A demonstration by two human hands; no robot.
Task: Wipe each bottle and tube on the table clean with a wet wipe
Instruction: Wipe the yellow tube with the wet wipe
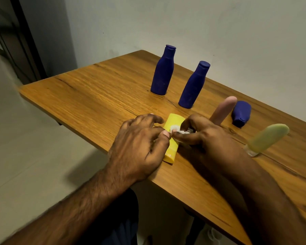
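A yellow tube (173,123) lies on the wooden table (99,89) near its front edge, partly under my hands. Both hands pinch a small white wet wipe (181,132) just above the tube: my left hand (140,145) at its left end, my right hand (205,135) at its right end. Two tall blue bottles (162,71) (193,85) stand behind. A pink tube (223,110) and a green tube (267,138) stand cap-down to the right. A short blue bottle (241,113) sits beside the pink tube.
The table stands against a pale wall (201,23). Its left and front edges drop to a light tiled floor (25,156). A dark door frame (16,41) is at the far left. My dark-clothed legs show under the table's front edge.
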